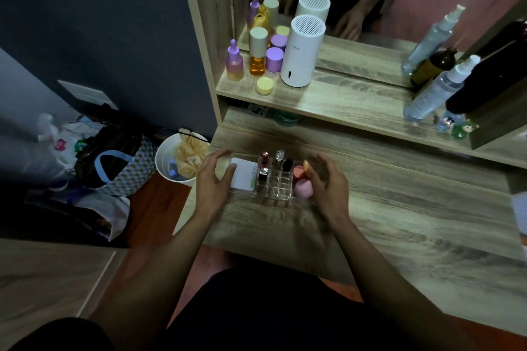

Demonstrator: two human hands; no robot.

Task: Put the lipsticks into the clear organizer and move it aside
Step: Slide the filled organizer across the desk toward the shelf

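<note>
The white compact (243, 177) bears green lettering (too blurred to read).

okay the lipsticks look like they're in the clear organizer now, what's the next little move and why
Probably close both hands on the clear organizer ends and slide it aside. Four lipsticks already stand in its slots, and the left hand and right hand flank it.

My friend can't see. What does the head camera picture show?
Two hands, left and right, reach around a clear organizer on a wooden desk. It holds four lipsticks, a white compact and pink sponges. Bottles stand on the shelf behind.
</note>
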